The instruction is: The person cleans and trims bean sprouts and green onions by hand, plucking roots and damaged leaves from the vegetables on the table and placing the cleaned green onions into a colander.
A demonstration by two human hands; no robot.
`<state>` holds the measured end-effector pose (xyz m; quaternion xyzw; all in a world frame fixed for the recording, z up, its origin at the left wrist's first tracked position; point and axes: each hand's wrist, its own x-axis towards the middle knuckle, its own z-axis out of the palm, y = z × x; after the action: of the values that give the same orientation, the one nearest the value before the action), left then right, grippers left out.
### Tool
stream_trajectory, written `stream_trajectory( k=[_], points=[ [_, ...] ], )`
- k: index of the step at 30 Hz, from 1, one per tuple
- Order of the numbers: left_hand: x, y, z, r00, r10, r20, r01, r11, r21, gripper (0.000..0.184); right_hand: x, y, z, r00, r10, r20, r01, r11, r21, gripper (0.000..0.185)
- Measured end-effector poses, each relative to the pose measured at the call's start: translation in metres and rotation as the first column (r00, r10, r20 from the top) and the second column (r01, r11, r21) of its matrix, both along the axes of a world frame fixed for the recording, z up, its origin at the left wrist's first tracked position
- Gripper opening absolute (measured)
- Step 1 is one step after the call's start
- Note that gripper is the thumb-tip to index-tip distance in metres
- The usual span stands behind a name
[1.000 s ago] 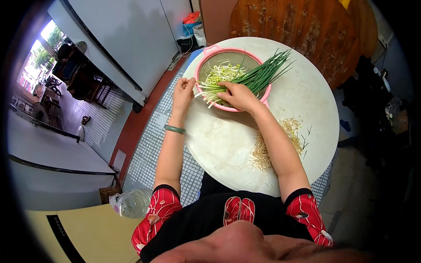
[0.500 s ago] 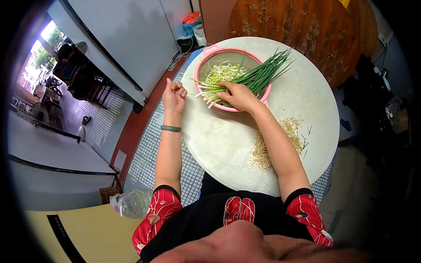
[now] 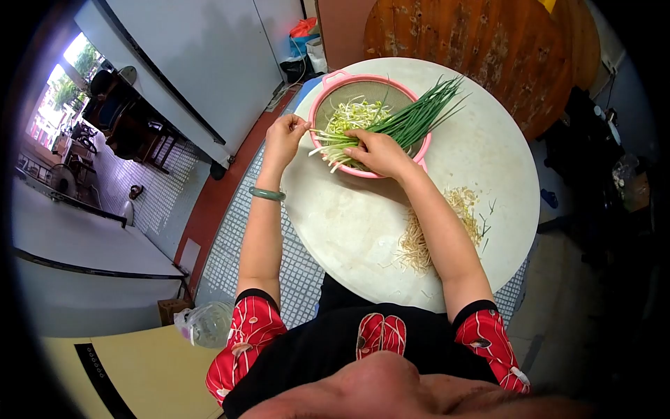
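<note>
A bunch of green chives (image 3: 422, 115) lies across a pink-rimmed colander (image 3: 314, 112), its pale ends toward the left. My right hand (image 3: 379, 153) is wrapped round the bunch near those white ends. At the colander's left rim, my left hand (image 3: 285, 140) pinches the tip of one pale stalk that sticks out from the bunch; the fingertips hide the very end. Bean sprouts (image 3: 352, 115) with yellow-green heads lie in the colander beneath and beside the chives. A green bangle (image 3: 267, 194) circles my left wrist.
The round white table (image 3: 342, 223) bears a heap of thin brownish trimmings (image 3: 415, 244) under my right forearm, with a few green scraps beside it. A wooden round tabletop (image 3: 453, 49) leans behind. A large clear plastic bottle (image 3: 211, 325) stands at lower left.
My left hand has moved up and slightly right, from loosely curled beside the table to a pinch at the stalk ends. My right hand and the chives have stayed put.
</note>
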<state>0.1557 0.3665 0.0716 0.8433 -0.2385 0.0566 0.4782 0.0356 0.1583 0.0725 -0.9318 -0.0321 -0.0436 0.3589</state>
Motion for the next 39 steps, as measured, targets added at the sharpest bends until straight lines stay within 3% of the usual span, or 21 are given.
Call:
stream_trajectory(
  k=[2, 5, 6, 8, 11, 14, 15, 19, 22, 24, 27, 30, 33, 37, 39],
  points=[
    [0.004, 0.0, -0.01, 0.981, 0.0, 0.196, -0.001, 1.0, 0.004, 0.018, -0.001, 0.0, 0.0, 1.0, 0.004, 0.009, -0.004, 1.0, -0.003, 0.049],
    [0.017, -0.002, -0.031, 0.998, -0.01, 0.055, 0.019, 0.986, -0.163, 0.022, -0.001, 0.001, 0.001, 1.0, 0.004, 0.002, -0.004, 1.0, -0.003, 0.049],
    [0.015, -0.001, -0.028, 0.989, -0.07, -0.131, 0.027, 0.953, -0.303, 0.021, 0.0, 0.0, 0.001, 1.0, 0.008, 0.005, -0.008, 1.0, -0.008, 0.049],
    [0.011, 0.0, -0.023, 0.857, -0.256, -0.447, -0.039, 0.833, -0.552, 0.02, 0.001, -0.001, -0.001, 1.0, 0.014, 0.011, -0.014, 1.0, -0.015, 0.049],
    [0.02, 0.009, -0.036, 0.738, -0.559, -0.377, -0.101, 0.461, -0.881, 0.022, 0.001, -0.001, -0.003, 1.0, 0.014, 0.022, -0.014, 1.0, -0.016, 0.05],
    [0.018, 0.015, -0.037, 0.656, -0.627, -0.419, -0.305, 0.287, -0.908, 0.024, 0.0, 0.0, 0.001, 1.0, 0.008, -0.011, -0.008, 1.0, -0.01, 0.049],
    [0.019, 0.018, -0.04, 0.638, -0.627, -0.447, -0.351, 0.281, -0.893, 0.028, 0.0, 0.001, 0.001, 1.0, 0.008, -0.004, -0.008, 1.0, -0.01, 0.049],
    [-0.004, 0.021, -0.053, 0.614, -0.65, -0.447, -0.304, 0.327, -0.895, 0.036, 0.003, -0.001, 0.0, 0.999, 0.012, 0.033, -0.011, 1.0, -0.024, 0.048],
    [-0.033, 0.013, -0.055, 0.588, -0.603, -0.538, -0.278, 0.474, -0.835, 0.036, 0.0, 0.001, 0.004, 0.992, -0.022, 0.122, 0.03, 0.998, -0.06, 0.046],
    [-0.047, 0.01, -0.058, 0.57, -0.604, -0.557, -0.262, 0.509, -0.82, 0.03, -0.003, 0.004, 0.003, 0.939, -0.068, 0.337, 0.096, 0.993, -0.065, 0.036],
    [-0.058, 0.01, -0.062, 0.539, -0.643, -0.544, -0.272, 0.479, -0.835, 0.02, -0.014, 0.0, 0.017, 0.712, -0.002, 0.702, 0.08, 0.994, -0.078, 0.025],
    [-0.066, 0.016, -0.067, 0.511, -0.684, -0.521, -0.267, 0.451, -0.852, 0.015, -0.055, -0.016, 0.041, 0.679, 0.009, 0.735, 0.144, 0.979, -0.144, 0.017],
    [-0.084, 0.019, -0.064, 0.538, -0.656, -0.53, -0.178, 0.526, -0.832, 0.011, -0.111, -0.059, 0.035, 0.72, -0.132, 0.681, 0.261, 0.961, -0.09, 0.008],
    [-0.119, 0.011, -0.054, 0.55, -0.575, -0.606, 0.024, 0.736, -0.676, 0.012, -0.211, -0.115, 0.013, 0.699, -0.569, 0.432, 0.594, 0.799, 0.091, 0.012],
    [-0.14, -0.005, -0.051, 0.61, -0.512, -0.604, 0.187, 0.834, -0.519, 0.016, -0.255, -0.127, 0.002, 0.638, -0.679, 0.364, 0.688, 0.714, 0.127, 0.017]
  ],
)
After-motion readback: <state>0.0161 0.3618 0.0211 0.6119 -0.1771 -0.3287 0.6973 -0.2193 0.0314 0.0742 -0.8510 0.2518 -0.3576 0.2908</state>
